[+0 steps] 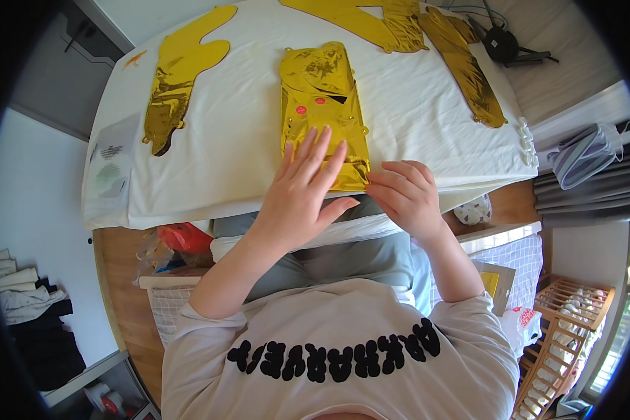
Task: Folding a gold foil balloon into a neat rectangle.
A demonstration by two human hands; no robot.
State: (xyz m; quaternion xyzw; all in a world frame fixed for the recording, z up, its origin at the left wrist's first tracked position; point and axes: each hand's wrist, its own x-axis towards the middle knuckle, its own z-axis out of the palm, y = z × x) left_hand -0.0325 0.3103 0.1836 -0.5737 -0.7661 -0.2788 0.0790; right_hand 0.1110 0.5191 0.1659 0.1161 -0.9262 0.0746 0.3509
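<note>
1. Gold foil piece (322, 115): flat, shiny, wrinkled, two red dots mid-upper; lies centre, at near edge of white-covered surface (238, 154).
2. Left hand (294, 192): fingers spread over it, grip open.
3. Right hand (409, 199): grip pinching its near-right corner.

Bold black lettering (334, 358) crosses the white shirt (343, 325). Two round red labels (301, 110) sit on the gold foil piece (339, 119) at the table's (224, 175) near edge — too small to read, like the dark print (110, 150) on the clear packet (112, 171) by its near left corner.
</note>
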